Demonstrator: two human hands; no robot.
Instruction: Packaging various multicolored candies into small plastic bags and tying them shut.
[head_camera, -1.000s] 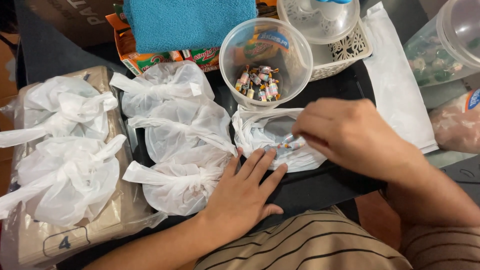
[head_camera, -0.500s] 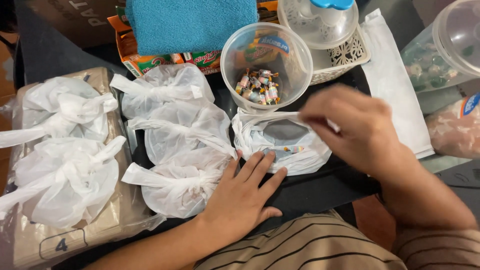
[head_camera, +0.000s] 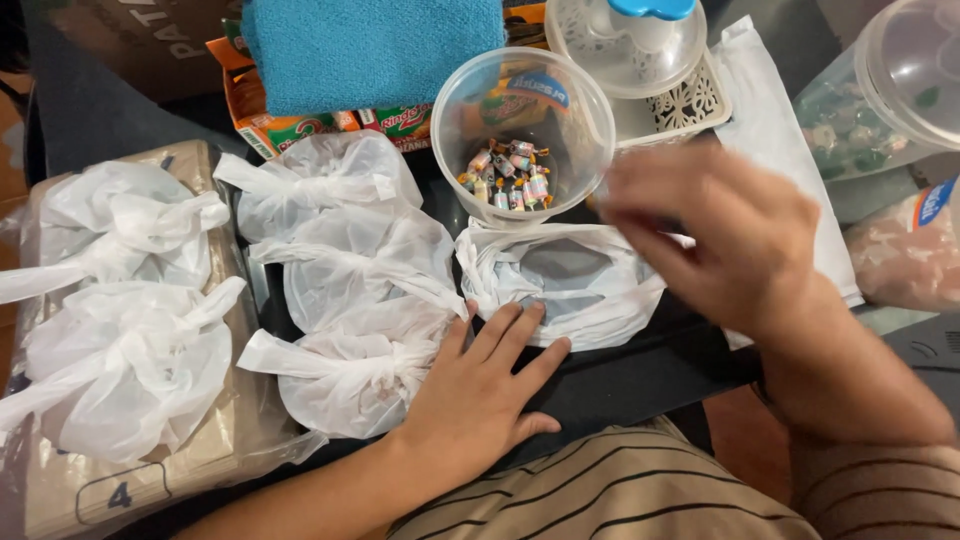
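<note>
An open white plastic bag (head_camera: 560, 285) lies flat in front of me, its mouth spread wide. My left hand (head_camera: 480, 385) rests palm down with fingers apart, pressing the bag's near edge. My right hand (head_camera: 725, 235) hovers blurred above the bag's right side, close to a clear round tub (head_camera: 525, 130) that has small wrapped candies (head_camera: 505, 175) at its bottom. The blur hides whether the fingers pinch anything.
Several knotted white bags (head_camera: 340, 290) lie to the left, some on a cardboard box (head_camera: 110, 490). Behind are a blue towel (head_camera: 375, 45), snack packets (head_camera: 300, 125), a white lattice basket (head_camera: 680, 100) and clear containers (head_camera: 880, 100) at the right.
My right hand has risen from inside the open bag and moved back and right toward the candy tub. My left hand has stayed pressed on the bag's edge.
</note>
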